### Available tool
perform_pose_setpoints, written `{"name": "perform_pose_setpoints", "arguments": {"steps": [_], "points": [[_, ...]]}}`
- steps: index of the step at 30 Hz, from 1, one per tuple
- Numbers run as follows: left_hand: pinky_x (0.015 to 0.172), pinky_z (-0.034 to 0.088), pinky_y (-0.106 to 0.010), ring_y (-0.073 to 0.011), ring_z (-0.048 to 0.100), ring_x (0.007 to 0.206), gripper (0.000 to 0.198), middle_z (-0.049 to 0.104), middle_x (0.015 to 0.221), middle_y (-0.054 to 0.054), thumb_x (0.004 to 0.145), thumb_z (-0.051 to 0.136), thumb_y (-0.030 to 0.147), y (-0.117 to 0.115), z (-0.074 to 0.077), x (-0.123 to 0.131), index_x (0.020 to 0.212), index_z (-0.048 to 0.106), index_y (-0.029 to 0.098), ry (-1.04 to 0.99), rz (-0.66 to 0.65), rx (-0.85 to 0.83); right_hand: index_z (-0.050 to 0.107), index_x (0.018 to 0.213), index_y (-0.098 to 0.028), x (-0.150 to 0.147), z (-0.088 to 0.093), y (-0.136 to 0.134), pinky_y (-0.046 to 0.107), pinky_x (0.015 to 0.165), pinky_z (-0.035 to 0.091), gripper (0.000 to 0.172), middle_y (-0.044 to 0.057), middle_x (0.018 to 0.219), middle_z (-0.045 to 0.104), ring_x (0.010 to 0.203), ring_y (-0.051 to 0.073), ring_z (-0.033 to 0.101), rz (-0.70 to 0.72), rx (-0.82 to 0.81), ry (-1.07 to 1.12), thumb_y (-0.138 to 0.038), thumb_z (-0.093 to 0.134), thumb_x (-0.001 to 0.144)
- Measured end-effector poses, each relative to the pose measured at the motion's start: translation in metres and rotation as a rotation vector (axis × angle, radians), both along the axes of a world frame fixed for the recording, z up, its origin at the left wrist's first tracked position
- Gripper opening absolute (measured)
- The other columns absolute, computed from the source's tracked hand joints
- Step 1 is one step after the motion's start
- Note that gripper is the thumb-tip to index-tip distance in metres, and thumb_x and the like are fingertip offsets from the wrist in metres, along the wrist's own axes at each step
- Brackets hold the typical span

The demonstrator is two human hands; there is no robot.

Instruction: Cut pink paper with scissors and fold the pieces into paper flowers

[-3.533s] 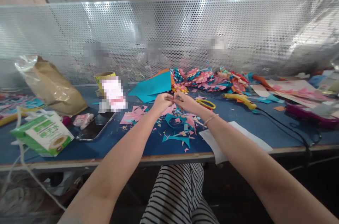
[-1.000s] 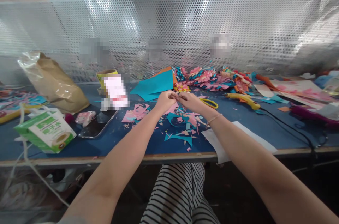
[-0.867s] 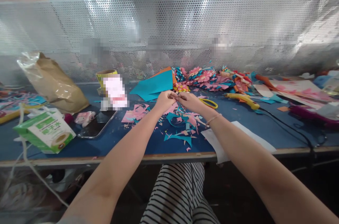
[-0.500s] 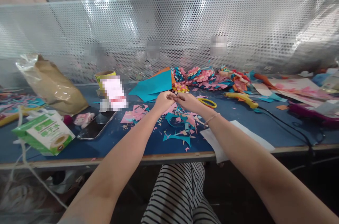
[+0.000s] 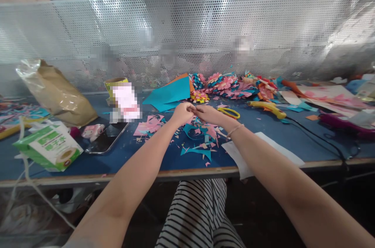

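My left hand [image 5: 184, 113] and my right hand [image 5: 206, 113] meet fingertip to fingertip above the table, fingers closed in a pinch. Whatever lies between them is too small or hidden to make out. Below and around them are pink paper scraps [image 5: 150, 125] and blue paper scraps [image 5: 195, 152]. Yellow-handled scissors [image 5: 229, 113] lie just beyond my right wrist. Behind my hands are a blue paper sheet [image 5: 170, 93] and a heap of pink and blue paper flowers [image 5: 221, 84]. Under my right forearm is a white sheet [image 5: 277, 149].
Left on the blue table [image 5: 123, 168] are a brown paper bag [image 5: 63, 95], a green and white box [image 5: 49, 144], a phone [image 5: 107, 138] and a yellow roll [image 5: 117, 81]. To the right lies a yellow glue gun [image 5: 268, 108] with a black cord. A perforated metal screen [image 5: 199, 25] stands behind.
My hands stay pressed together at nearly the same spot, with only a slight shift of the fingers. The camera view has tilted down a little.
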State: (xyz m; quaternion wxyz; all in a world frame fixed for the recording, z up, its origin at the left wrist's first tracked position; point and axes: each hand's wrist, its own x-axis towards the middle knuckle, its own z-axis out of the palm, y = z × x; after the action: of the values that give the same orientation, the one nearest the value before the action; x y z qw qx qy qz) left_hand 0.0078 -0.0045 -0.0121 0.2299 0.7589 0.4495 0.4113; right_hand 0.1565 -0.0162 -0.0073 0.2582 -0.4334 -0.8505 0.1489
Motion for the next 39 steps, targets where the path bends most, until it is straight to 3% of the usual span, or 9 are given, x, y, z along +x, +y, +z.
{"name": "perform_pose_setpoints", "arguments": {"steps": [4, 7, 14, 33, 39], "points": [[0.061, 0.042, -0.026, -0.0161, 0.054, 0.062, 0.026, 0.061, 0.063, -0.004, 0.051, 0.050, 0.001, -0.006, 0.000, 0.001, 0.068, 0.065, 0.014, 0.184, 0.008, 0.011, 0.042, 0.068, -0.019, 0.002, -0.006, 0.002, 0.024, 0.050, 0.035, 0.025, 0.003, 0.062, 0.055, 0.050, 0.012, 0.050, 0.025, -0.229, 0.002, -0.036, 0.038, 0.086], [0.066, 0.044, -0.025, -0.0163, 0.057, 0.070, 0.030, 0.065, 0.073, -0.005, 0.053, 0.050, 0.002, -0.011, 0.003, 0.002, 0.076, 0.066, 0.014, 0.308, 0.005, 0.035, 0.043, 0.071, -0.018, 0.003, -0.009, 0.004, 0.022, 0.047, 0.038, 0.024, 0.004, 0.067, 0.057, 0.050, 0.012, 0.052, 0.034, -0.305, -0.007, -0.037, 0.038, 0.086], [0.068, 0.045, -0.023, -0.0153, 0.059, 0.074, 0.034, 0.068, 0.083, -0.007, 0.057, 0.049, 0.005, -0.011, 0.005, 0.000, 0.086, 0.066, 0.010, 0.373, 0.005, 0.035, 0.043, 0.073, -0.017, 0.001, -0.005, 0.001, 0.020, 0.048, 0.039, 0.027, 0.004, 0.067, 0.057, 0.052, 0.011, 0.054, 0.011, -0.244, -0.070, -0.038, 0.034, 0.087], [0.065, 0.044, -0.023, -0.0140, 0.058, 0.070, 0.032, 0.066, 0.078, -0.006, 0.057, 0.048, 0.004, -0.010, 0.004, 0.000, 0.083, 0.066, 0.010, 0.320, -0.003, 0.011, 0.045, 0.071, -0.016, 0.002, -0.006, 0.003, 0.020, 0.049, 0.038, 0.029, 0.006, 0.071, 0.060, 0.055, 0.011, 0.056, 0.014, -0.156, -0.105, -0.037, 0.033, 0.088], [0.065, 0.045, -0.023, -0.0145, 0.059, 0.070, 0.032, 0.067, 0.078, -0.006, 0.057, 0.049, 0.005, -0.011, 0.005, 0.000, 0.083, 0.067, 0.011, 0.339, 0.008, 0.005, 0.045, 0.074, -0.016, 0.002, -0.007, 0.005, 0.020, 0.047, 0.038, 0.025, 0.007, 0.077, 0.062, 0.051, 0.010, 0.056, 0.008, -0.233, -0.086, -0.034, 0.033, 0.087]]}}
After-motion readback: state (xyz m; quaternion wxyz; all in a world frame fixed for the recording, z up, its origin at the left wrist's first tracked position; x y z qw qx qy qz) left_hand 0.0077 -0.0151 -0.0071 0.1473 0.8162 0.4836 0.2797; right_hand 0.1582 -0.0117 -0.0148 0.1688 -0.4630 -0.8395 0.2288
